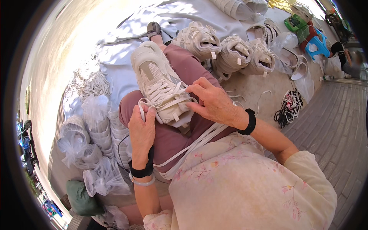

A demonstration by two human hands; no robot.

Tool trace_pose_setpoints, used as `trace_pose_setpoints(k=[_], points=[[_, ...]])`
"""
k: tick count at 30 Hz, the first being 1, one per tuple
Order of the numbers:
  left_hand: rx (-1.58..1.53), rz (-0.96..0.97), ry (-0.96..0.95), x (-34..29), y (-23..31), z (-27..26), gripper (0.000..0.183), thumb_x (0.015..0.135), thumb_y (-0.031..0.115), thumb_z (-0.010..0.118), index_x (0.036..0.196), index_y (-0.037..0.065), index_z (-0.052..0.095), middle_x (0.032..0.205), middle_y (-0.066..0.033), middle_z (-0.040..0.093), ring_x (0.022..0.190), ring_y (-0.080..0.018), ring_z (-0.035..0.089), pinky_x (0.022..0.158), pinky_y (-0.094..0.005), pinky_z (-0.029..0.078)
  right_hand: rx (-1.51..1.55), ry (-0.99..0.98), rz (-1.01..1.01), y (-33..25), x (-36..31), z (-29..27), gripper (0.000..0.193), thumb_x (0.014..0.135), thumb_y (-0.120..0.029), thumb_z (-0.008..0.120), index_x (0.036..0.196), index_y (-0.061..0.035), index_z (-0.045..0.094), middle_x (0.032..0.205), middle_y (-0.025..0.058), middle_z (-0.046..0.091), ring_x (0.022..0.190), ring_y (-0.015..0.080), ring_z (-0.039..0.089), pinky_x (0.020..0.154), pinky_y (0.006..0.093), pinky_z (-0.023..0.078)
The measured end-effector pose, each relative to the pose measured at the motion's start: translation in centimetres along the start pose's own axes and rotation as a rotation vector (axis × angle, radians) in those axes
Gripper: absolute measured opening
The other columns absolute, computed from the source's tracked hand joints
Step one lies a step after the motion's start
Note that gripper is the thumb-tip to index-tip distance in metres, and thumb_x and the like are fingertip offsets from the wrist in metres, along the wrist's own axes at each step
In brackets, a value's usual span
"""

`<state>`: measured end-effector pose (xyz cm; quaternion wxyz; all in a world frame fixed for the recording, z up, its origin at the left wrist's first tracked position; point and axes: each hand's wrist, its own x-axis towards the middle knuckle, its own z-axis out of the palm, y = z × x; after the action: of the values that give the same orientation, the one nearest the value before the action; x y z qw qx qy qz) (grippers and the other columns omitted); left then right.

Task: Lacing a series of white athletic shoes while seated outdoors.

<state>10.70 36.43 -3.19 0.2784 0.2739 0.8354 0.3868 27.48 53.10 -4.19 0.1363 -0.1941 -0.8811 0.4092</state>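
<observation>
A beige-and-white sneaker point(151, 74) lies across my lap, toe pointing away and heel opening toward me. White shoelace point(163, 92) criss-crosses up its front. At the shoe's left side, my left hand point(142, 126) pinches a loop of the lace between thumb and fingers. My right hand point(212, 100) is at the right side of the collar, its fingers curled on the lace there; the exact grip is partly hidden. Several loose white laces point(203, 142) drape over my lap below the shoe.
Several similar sneakers point(234, 53) stand beyond my knee. Left lie a heap of white laces point(92, 78) and stacked pale shoe parts in plastic bags point(101, 130). Dark and white cords point(288, 107) lie right, with a blue stool point(318, 44) farther off. A green bundle point(82, 197) sits lower left.
</observation>
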Motion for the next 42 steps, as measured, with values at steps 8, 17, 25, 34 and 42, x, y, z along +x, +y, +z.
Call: trace_pose_setpoints(k=[8, 17, 25, 34, 42], points=[[0.341, 0.129, 0.065, -0.1, 2.3, -2.0, 0.018, 0.097, 0.017, 0.051, 0.094, 0.0, 0.053, 0.08, -0.023, 0.06, 0.074, -0.0421, 0.057, 0.064, -0.043, 0.045, 0.038, 0.03, -0.007, 0.2, 0.4, 1.6, 0.02, 0.083, -0.014, 0.068, 0.098, -0.0038, 0.058, 0.09, 0.0114, 0.054, 0.064, 0.0247, 0.057, 0.061, 0.0356, 0.047], [0.124, 0.117, -0.025, -0.5, 1.1, -2.3, 0.017, 0.096, 0.017, 0.054, 0.096, 0.0, 0.054, 0.08, -0.0132, 0.059, 0.072, -0.0249, 0.055, 0.069, -0.0349, 0.046, 0.099, 0.099, 0.004, 0.3, 2.1, 2.4, 0.015, 0.082, -0.015, 0.065, 0.083, -0.0021, 0.058, 0.079, 0.0118, 0.057, 0.07, 0.0326, 0.06, 0.062, 0.0405, 0.049], [-0.012, 0.039, -0.095, -0.5, -0.1, -1.5, 0.017, 0.095, 0.015, 0.053, 0.098, -0.001, 0.058, 0.082, -0.0107, 0.06, 0.074, -0.0196, 0.053, 0.072, -0.0315, 0.045, 0.105, 0.111, -0.015, 0.2, 2.4, 2.4, 0.01, 0.082, -0.009, 0.065, 0.081, -0.0008, 0.059, 0.077, 0.0118, 0.057, 0.068, 0.0265, 0.057, 0.062, 0.0353, 0.046], [0.232, 0.164, 0.067, -0.4, 0.1, -2.6, 0.01, 0.09, 0.008, 0.053, 0.092, -0.002, 0.055, 0.079, -0.0196, 0.06, 0.071, -0.0358, 0.056, 0.066, -0.0385, 0.045, -0.276, 0.113, -0.23, 0.4, 2.6, 0.9, 0.009, 0.077, -0.004, 0.061, 0.082, -0.004, 0.054, 0.076, 0.009, 0.05, 0.067, 0.0276, 0.057, 0.057, 0.0356, 0.049], [0.263, 0.09, 0.036, -1.1, -0.4, -2.2, 0.009, 0.09, 0.008, 0.052, 0.091, 0.0, 0.056, 0.077, -0.0218, 0.059, 0.07, -0.0397, 0.056, 0.064, -0.0412, 0.045, -0.45, 0.025, -0.245, 1.8, 3.4, -2.6, 0.01, 0.079, -0.007, 0.063, 0.083, -0.0047, 0.054, 0.08, 0.0084, 0.052, 0.066, 0.0261, 0.059, 0.057, 0.0357, 0.05]])
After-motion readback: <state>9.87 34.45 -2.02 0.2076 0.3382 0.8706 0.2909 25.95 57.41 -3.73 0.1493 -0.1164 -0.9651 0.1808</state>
